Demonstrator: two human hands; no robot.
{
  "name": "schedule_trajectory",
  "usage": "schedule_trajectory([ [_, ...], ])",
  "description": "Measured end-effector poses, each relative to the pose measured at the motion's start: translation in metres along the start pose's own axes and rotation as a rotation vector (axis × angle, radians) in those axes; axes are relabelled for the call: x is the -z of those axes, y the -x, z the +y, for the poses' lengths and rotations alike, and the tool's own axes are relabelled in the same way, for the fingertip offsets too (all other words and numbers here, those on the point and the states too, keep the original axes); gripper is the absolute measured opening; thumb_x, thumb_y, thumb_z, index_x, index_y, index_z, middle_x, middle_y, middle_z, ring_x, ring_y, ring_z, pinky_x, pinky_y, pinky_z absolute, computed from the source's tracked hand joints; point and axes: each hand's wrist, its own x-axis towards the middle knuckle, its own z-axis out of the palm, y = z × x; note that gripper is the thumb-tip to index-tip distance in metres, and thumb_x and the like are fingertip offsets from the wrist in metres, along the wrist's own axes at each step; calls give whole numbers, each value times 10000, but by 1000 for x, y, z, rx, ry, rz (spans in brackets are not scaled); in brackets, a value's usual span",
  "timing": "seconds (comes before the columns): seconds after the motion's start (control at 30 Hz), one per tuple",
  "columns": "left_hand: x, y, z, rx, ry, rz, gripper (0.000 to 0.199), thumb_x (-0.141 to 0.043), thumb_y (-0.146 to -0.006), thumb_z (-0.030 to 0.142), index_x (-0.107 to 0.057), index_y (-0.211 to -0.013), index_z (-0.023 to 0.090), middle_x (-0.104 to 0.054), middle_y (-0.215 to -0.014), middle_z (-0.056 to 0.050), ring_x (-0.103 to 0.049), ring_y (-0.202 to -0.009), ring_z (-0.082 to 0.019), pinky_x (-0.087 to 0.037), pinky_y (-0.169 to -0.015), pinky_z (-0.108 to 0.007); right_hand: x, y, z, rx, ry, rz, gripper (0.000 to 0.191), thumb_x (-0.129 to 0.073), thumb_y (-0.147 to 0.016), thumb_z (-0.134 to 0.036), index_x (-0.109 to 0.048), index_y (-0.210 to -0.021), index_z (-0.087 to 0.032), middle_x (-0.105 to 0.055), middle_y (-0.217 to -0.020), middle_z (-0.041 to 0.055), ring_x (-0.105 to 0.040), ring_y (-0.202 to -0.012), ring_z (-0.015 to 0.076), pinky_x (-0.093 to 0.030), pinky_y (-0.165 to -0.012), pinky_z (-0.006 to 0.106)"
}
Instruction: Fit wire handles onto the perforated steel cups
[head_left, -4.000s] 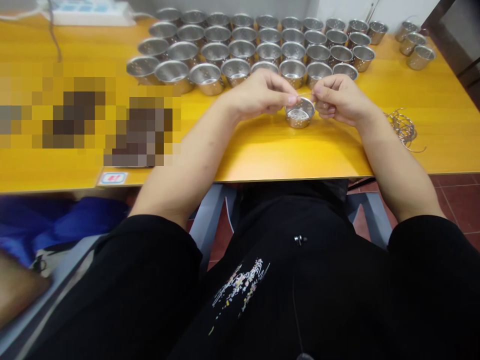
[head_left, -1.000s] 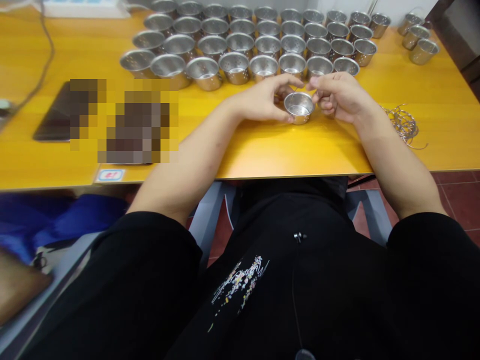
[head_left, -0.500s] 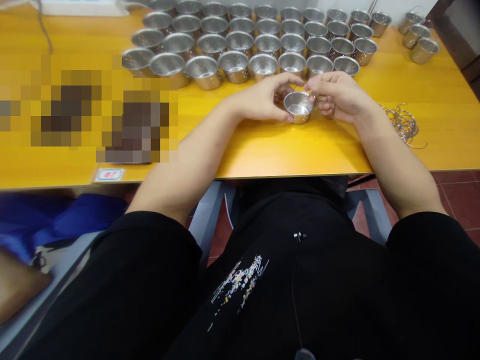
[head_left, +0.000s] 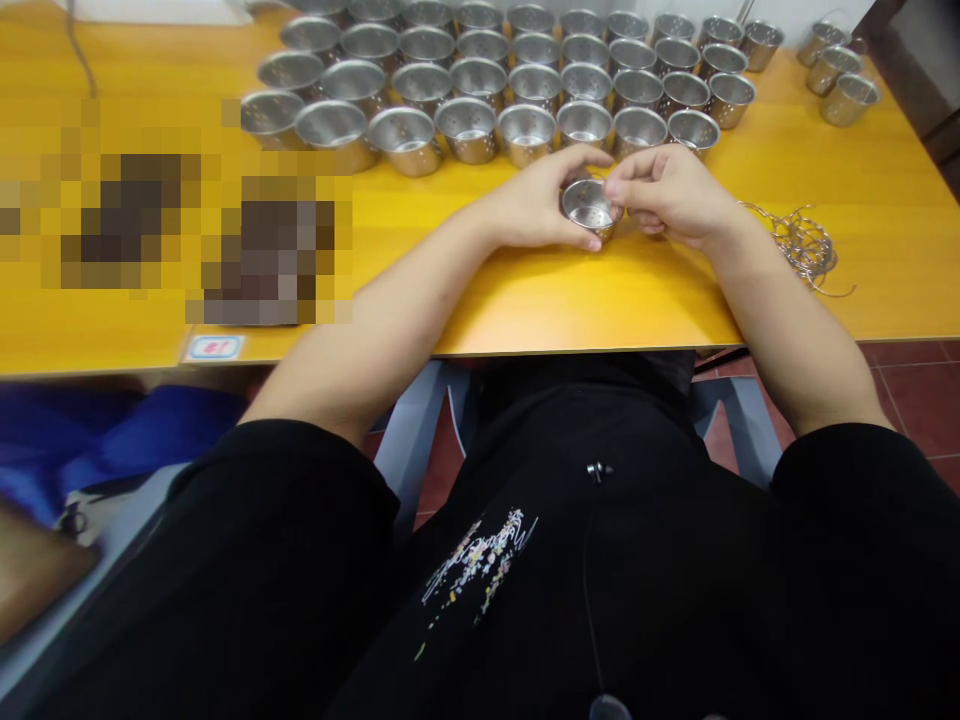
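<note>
My left hand [head_left: 544, 200] is curled around a small metal cup [head_left: 589, 210] with holes in its wall, thumb at the near side and fingers behind it. The cup is close to the yellow table; whether it touches is unclear. At the cup's right rim, my right hand [head_left: 667, 195] is closed in a pinch, thumb against forefinger. A thin wire [head_left: 598, 177] shows above the rim by those fingertips; most of it is hidden. Right of my right wrist lies a tangled heap of bent wires [head_left: 806, 250].
Several rows of perforated metal cups [head_left: 405, 140] stand along the back of the yellow table [head_left: 525, 310]. A few more cups [head_left: 850, 100] are at the far right. Pixelated dark objects [head_left: 274, 250] lie on the left. Another person's arm [head_left: 37, 570] shows at lower left.
The cup has shifted slightly left and tilted a little in my left hand. My right fingers have closed in at its right rim.
</note>
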Motion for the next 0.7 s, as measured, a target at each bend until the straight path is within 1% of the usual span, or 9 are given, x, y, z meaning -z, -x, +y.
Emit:
schedule_trajectory([
  [0.07, 1, -2, -5, -23, -55, 5, 958, -1220, -599, 480, -890, -1482, 311, -894, -1606, -42, -784, -1482, -292, -566, -1362, -360, 0, 0, 2, 79, 72, 30, 516, -1223, -881, -522, -766, -952, -293, -760, -772, -14, -310, -557, 126, -221, -472, 345],
  [0.1, 2, -3, -8, -46, -95, 3, 927, -1199, -622, 495, -893, -1483, 338, -892, -1615, -44, -799, -1503, -318, -586, -1379, -400, -1, -1, 4, 110, 102, 40, 532, -1225, -872, -560, -774, -956, -291, -771, -785, -8, -303, -568, 127, -221, -481, 348],
  [0.17, 3, -6, -15, -107, -193, -15, 907, -1150, -650, 511, -884, -1513, 418, -887, -1642, -22, -812, -1547, -388, -631, -1383, -515, 0, -2, 6, 138, 142, 56, 567, -1236, -839, -609, -781, -965, -295, -788, -792, -1, -310, -579, 141, -253, -495, 367],
  [0.23, 4, -8, -22, -163, -280, -23, 947, -1128, -648, 537, -865, -1557, 485, -882, -1669, 2, -817, -1558, -460, -655, -1361, -635, 0, -3, 8, 146, 170, 79, 595, -1245, -813, -641, -780, -960, -301, -794, -787, 4, -332, -575, 157, -293, -501, 391],
  [0.3, 3, -9, -26, -195, -324, -7, 1012, -1134, -637, 582, -849, -1604, 498, -882, -1688, 1, -826, -1537, -502, -651, -1355, -707, 1, -5, 10, 147, 200, 105, 610, -1238, -819, -675, -775, -949, -301, -795, -786, 14, -359, -566, 166, -315, -505, 402],
  [0.4, 3, -8, -28, -221, -350, 10, 1070, -1121, -654, 624, -826, -1672, 476, -891, -1689, -15, -836, -1510, -518, -650, -1339, -738, 2, -6, 12, 147, 241, 122, 615, -1194, -888, -727, -758, -974, -302, -798, -786, 17, -381, -572, 167, -352, -526, 396],
  [0.57, 7, -8, -34, -252, -413, -51, 1112, -1026, -758, 593, -733, -1827, 509, -881, -1713, 9, -822, -1556, -519, -624, -1344, -751, -2, -7, 15, 154, 313, 146, 647, -1139, -922, -815, -732, -988, -316, -749, -723, -5, -438, -620, 181, -456, -601, 394],
  [0.63, 8, -10, -38, -264, -419, -46, 1107, -1015, -760, 568, -732, -1829, 523, -881, -1707, 11, -824, -1558, -519, -619, -1344, -753, -6, -6, 14, 161, 330, 173, 647, -1143, -910, -810, -728, -971, -318, -744, -713, 7, -512, -648, 200, -491, -621, 395],
  [0.7, 8, -11, -42, -285, -412, -22, 1078, -1030, -743, 558, -765, -1787, 523, -887, -1690, -2, -837, -1526, -515, -630, -1323, -749, -11, -5, 12, 160, 342, 206, 629, -1169, -893, -757, -724, -938, -315, -753, -712, 24, -570, -661, 221, -492, -599, 389],
])
